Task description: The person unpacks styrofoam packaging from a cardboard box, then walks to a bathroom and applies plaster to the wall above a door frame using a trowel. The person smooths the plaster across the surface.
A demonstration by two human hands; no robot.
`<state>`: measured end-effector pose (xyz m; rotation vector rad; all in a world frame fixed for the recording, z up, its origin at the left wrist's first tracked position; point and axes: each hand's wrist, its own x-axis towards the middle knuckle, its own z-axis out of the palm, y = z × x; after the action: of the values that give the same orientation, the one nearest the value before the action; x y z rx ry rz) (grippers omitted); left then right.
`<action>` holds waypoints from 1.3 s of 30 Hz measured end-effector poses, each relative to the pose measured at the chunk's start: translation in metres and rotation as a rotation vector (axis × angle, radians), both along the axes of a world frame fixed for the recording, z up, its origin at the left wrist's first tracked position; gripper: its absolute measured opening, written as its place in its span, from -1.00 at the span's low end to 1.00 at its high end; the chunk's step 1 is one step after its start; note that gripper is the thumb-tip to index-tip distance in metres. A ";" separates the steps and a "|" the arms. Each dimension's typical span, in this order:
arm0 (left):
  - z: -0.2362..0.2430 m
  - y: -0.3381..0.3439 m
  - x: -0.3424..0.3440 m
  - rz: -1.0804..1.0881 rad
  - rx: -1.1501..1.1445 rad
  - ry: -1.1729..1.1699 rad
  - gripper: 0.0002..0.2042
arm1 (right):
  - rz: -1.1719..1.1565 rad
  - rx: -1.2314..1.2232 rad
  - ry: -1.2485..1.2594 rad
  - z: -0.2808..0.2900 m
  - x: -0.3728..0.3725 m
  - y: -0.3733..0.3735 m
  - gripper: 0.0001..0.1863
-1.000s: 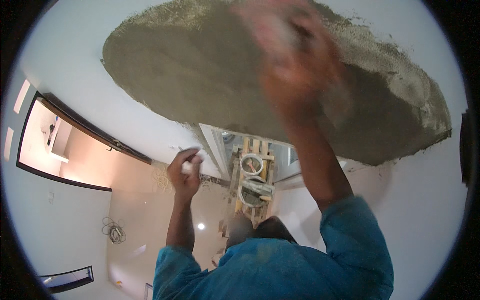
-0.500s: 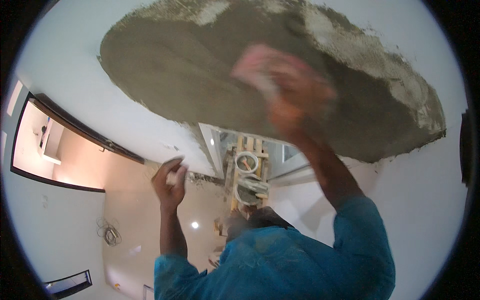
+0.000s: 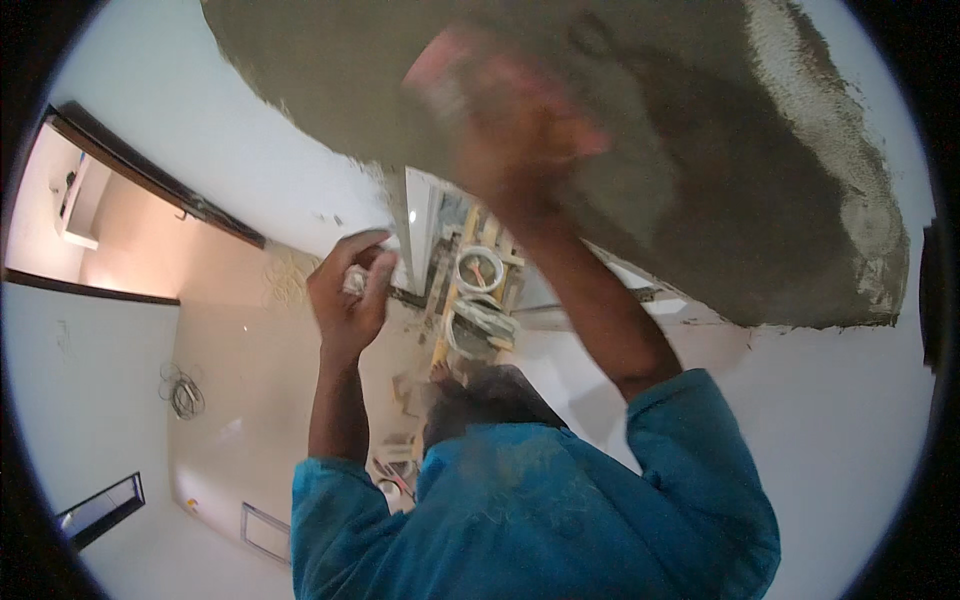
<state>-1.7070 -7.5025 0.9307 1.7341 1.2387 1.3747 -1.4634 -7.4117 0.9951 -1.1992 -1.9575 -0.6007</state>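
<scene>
Centrally, in the head view, the right hand (image 3: 515, 140) reaches up into the top middle of the frame, its fingers closed on a pink-red tool (image 3: 445, 52); motion blur hides the separate fingers and the tool's exact outline. The tool lies against or very near a grey plaster patch (image 3: 330, 90), which fills the upper middle and upper right; whether the two touch cannot be told. A paler, rougher strip (image 3: 805, 130) runs down the patch's right side. The left hand (image 3: 350, 295), left of centre, is raised, its fingers bent and the thumb apart from the forefinger; whether the whitish spot inside the curl is a held piece cannot be told. Between the forearms, just below centre, a white-rimmed bucket (image 3: 459, 270) with a tool standing in it sits on wooden planks (image 3: 488, 230); a second bucket (image 3: 450, 335) is just below. A coiled cable (image 3: 185, 395) lies at lower left, beneath a dark-framed doorway (image 3: 160, 185). A blue shirt (image 3: 560, 510) occupies the lower middle.
</scene>
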 end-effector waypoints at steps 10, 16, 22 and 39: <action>-0.060 -0.033 -0.040 0.074 -0.193 0.045 -0.78 | -0.160 0.039 -0.173 -0.064 0.001 -0.012 -0.52; -0.080 -0.032 -0.046 0.221 -0.236 0.068 -0.79 | 0.057 -0.060 0.219 -0.039 0.038 -0.028 -0.75; -0.080 -0.031 -0.028 -0.021 -0.166 0.079 -0.78 | -0.125 -0.171 -0.101 -0.101 0.010 -0.026 -0.74; -0.139 -0.103 -0.144 0.499 -0.627 0.127 -0.71 | -0.113 0.120 0.590 -0.144 0.183 -0.099 -0.73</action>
<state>-1.8508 -7.6054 0.7917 1.1245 2.0070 0.9612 -1.2805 -7.5110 0.8516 -1.2438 -1.3487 -0.3578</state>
